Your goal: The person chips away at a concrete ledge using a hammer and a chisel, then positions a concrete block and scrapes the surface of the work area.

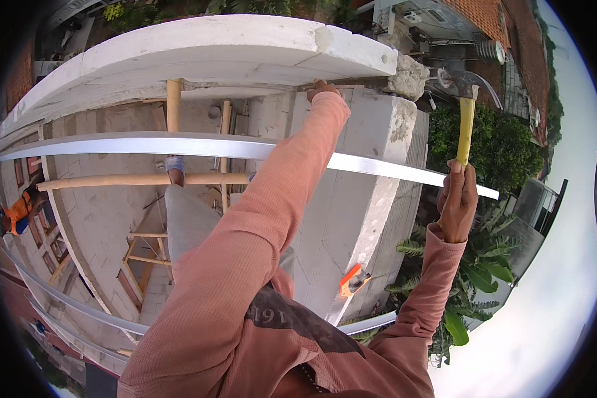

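My right hand (pixel 459 199) is raised at the right, its fingers wrapped round the yellow handle of a claw hammer (pixel 467 129). The hammer's metal head points up and away from me. My left arm stretches forward over a long silver metal channel (pixel 205 144). At its end, my left hand (pixel 324 91) is closed at the joint between the white block wall (pixel 245 50) and the grey block ledge (pixel 351 126). Whatever those fingers hold is too small or hidden to make out.
An orange-handled handsaw (pixel 353 281) lies on the wall's edge. Bamboo poles (pixel 132 180) cross the drop at the left, above a wooden frame (pixel 146 259). Further down, another person in orange (pixel 20 209) is seen. Banana leaves (pixel 481 278) grow below the right side.
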{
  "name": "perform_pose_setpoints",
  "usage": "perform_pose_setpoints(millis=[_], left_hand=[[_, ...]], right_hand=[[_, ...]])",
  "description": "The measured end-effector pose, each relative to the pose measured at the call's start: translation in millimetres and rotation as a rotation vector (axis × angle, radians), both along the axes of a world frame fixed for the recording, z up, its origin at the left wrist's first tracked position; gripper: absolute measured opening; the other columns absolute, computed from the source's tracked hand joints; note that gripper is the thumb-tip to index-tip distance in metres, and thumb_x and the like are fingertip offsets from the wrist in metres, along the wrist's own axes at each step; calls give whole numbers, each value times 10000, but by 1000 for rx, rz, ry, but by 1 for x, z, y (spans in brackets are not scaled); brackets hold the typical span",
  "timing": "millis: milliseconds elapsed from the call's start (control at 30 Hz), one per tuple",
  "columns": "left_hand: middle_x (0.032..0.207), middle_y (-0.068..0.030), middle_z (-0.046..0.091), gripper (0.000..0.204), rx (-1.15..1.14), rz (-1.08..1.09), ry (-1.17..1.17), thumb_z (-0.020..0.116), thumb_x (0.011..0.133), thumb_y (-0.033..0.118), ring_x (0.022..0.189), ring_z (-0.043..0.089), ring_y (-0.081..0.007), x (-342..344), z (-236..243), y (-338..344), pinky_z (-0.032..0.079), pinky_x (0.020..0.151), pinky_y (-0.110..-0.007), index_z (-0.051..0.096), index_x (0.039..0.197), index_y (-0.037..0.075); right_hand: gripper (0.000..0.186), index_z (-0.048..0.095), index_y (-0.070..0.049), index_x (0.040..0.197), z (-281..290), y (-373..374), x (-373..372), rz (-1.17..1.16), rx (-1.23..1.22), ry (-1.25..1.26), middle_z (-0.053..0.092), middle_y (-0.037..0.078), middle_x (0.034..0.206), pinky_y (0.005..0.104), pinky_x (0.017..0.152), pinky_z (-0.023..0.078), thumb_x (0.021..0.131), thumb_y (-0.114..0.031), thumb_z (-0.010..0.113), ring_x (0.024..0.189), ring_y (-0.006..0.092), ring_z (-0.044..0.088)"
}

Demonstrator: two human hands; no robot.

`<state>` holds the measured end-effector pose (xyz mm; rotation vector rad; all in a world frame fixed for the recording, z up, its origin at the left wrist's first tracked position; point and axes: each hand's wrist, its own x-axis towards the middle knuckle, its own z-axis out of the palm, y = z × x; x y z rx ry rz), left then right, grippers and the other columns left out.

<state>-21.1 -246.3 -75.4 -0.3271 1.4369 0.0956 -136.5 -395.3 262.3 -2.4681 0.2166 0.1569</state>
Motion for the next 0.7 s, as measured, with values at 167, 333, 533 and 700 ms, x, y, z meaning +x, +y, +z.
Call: perform_pose_setpoints(millis=[167,333,533,700], left_hand=[[1138,-140,666,369,268,-422,-74,499,1055,327,881,667,-230,-1,21,-20,540,628,-387,480,1327,78],[1382,-107,573,493,276,-691,-147,510,1029,355,1145,618,-235,5,24,-6,519,816,-389,426,1458,127],[1467,-66,480,549,330,-961,-230,533,1001,370,1266,494,-229,11,20,3,413,949,-395,401,1493,165],[1537,-32,403,601,581,-1692,-412,553,977,382,1368,391,-223,12,31,2,325,1060,-399,379,1522,198]], right_hand=[[175,569,22,1054,54,50,52,751,-548,-240,517,121,739,360,510,390,1034,-151,553,568,249,512],[190,557,7,1091,66,127,84,1169,-716,-172,629,171,916,456,587,479,990,-145,611,710,378,637],[227,547,-34,1162,29,203,112,1472,-677,-206,672,178,933,456,613,538,986,-161,613,740,377,670],[428,488,-102,1416,-26,260,117,1703,-838,-135,694,189,1048,447,703,584,1005,-172,585,844,354,708]])
